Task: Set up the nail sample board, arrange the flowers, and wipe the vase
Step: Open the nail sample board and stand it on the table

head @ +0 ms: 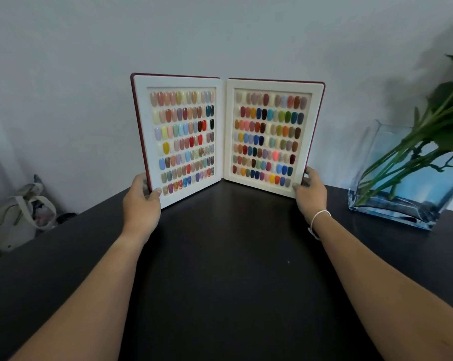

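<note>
nail sample board [226, 136] stood open on dark table [225, 269], lower corners gripped by left hand [141, 201] and right hand [310, 195], vase [402, 204] well right

On your left, beyond the dark surface [220, 256]: one pale cloth bag [17, 217], slumped against the grey wall [220, 35].

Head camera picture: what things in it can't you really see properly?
- Flowers: the blooms are cut off by the right edge; only stems and leaves show.
- Vase: its right side runs past the right edge.
- Nail sample board: the small nail patterns are too blurred to read.
- Left hand: its fingers are hidden behind the board's outer edge.
- Bag: partly hidden behind the table.
</note>
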